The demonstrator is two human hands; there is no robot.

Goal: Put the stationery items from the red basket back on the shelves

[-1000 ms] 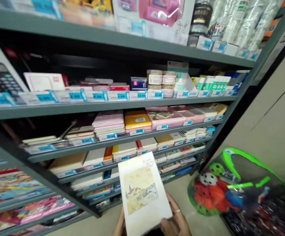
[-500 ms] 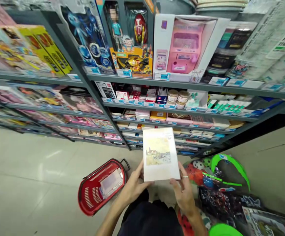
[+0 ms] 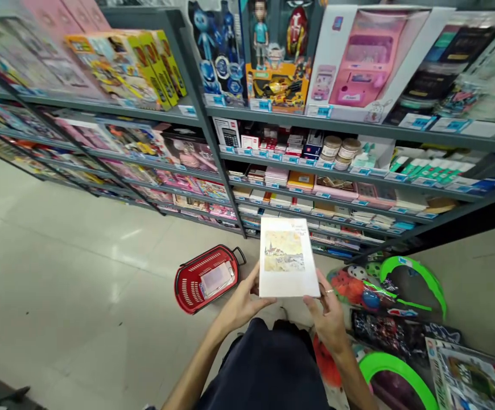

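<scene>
A white notebook (image 3: 289, 282) with a yellowish landscape picture on its cover is held flat in front of my body. My left hand (image 3: 244, 304) grips its lower left edge, thumb along the near side. On the lower right corner my right hand (image 3: 328, 313), with a ring on one finger, is closed on it too. The fingers underneath are hidden by the notebook. On the floor to the left sits a red shopping basket (image 3: 183, 285), and a pale flat packaged item (image 3: 215, 280) lies in it.
Store shelving (image 3: 264, 114) runs across the front, stocked with boxed toys and stationery. A pink toy machine box (image 3: 367, 62) stands on the upper shelf. To the right, bagged balls (image 3: 350, 287), green rings (image 3: 437, 285) and packaged toys (image 3: 473, 373) lie on the floor.
My view has swung left, so the shelves and basket appear further right. Both hands still hold the notebook, which sits slightly further right and looks a little smaller.
</scene>
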